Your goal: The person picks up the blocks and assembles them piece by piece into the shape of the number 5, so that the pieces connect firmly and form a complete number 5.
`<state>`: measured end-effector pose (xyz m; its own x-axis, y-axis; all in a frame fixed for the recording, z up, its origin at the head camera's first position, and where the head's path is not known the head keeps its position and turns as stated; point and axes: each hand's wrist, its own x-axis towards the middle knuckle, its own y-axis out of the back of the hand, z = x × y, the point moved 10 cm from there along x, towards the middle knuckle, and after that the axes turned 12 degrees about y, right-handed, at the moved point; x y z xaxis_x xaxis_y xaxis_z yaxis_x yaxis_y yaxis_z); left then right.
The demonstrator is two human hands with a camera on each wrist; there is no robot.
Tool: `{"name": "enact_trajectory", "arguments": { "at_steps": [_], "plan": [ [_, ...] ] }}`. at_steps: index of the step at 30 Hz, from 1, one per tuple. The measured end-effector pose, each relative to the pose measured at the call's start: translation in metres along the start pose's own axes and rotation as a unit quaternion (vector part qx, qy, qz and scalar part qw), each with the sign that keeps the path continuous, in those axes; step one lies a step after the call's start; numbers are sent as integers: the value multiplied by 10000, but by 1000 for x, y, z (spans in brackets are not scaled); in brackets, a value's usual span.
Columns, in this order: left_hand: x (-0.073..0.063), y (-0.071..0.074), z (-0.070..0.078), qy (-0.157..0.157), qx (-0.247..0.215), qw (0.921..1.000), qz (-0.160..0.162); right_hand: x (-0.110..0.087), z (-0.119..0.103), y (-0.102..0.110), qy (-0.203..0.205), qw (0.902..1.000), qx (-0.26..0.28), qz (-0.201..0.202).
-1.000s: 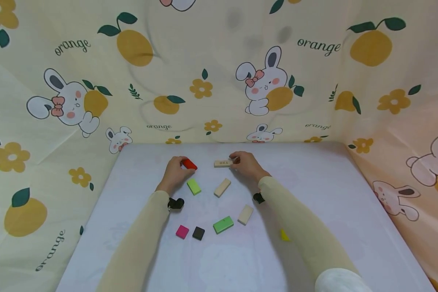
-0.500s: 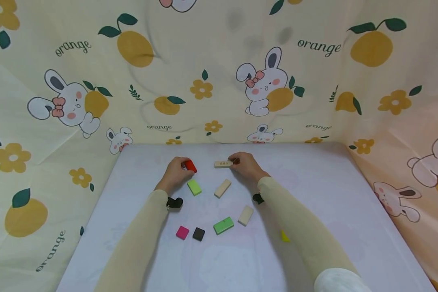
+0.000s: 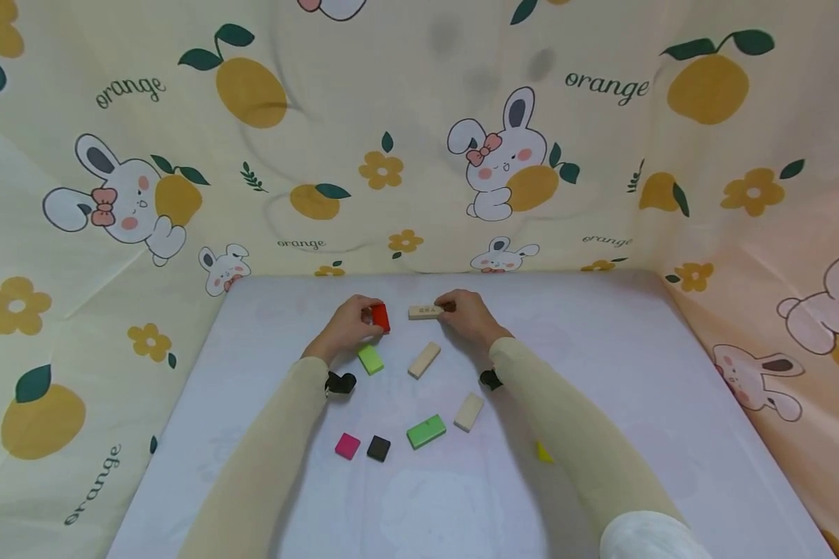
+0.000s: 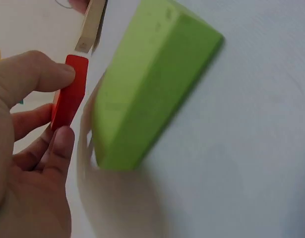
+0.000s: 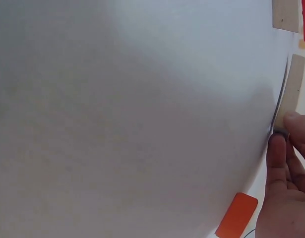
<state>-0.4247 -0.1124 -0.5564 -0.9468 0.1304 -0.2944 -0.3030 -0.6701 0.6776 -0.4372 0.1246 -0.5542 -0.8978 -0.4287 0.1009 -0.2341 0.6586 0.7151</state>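
My left hand (image 3: 349,326) pinches a red block (image 3: 381,318) between thumb and fingertips; the left wrist view shows the thumb on one side of the red block (image 4: 73,89). A short gap separates it from the end of a plain wooden block (image 3: 422,312) with small printed marks. My right hand (image 3: 470,317) pinches that wooden block at its right end, and the right wrist view shows thumb and fingers on the wooden block (image 5: 291,91). Just in front of my left hand lies a light green block (image 3: 370,359).
Nearer on the white table (image 3: 419,512) lie two more wooden blocks (image 3: 424,360) (image 3: 469,411), a green block (image 3: 426,432), a black block (image 3: 379,448) and a pink block (image 3: 347,446). My right sleeve partly covers a yellow piece (image 3: 544,452). An orange block (image 5: 236,215) shows in the right wrist view.
My left hand has moved right with the red block, nearer to the printed wooden block. The red block has turned from slanted to nearly straight. My right hand has stayed almost still.
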Motion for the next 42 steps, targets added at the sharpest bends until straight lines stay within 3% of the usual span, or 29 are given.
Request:
{"name": "enact_trajectory", "arguments": {
  "at_steps": [8,16,28,42],
  "plan": [
    [6,-15,20,-295,361,9982,-365,4,-5,2,190,9998,-58,29],
    [15,-26,33,-466,428,9963,-589,7,-7,2,29,9998,-193,-10],
    [19,-34,33,-412,501,9956,-680,5,-4,-1,-112,9998,-164,-80],
    [16,-34,35,-437,483,9955,-691,7,-2,-2,-51,9998,-156,-151]
  ]
}}
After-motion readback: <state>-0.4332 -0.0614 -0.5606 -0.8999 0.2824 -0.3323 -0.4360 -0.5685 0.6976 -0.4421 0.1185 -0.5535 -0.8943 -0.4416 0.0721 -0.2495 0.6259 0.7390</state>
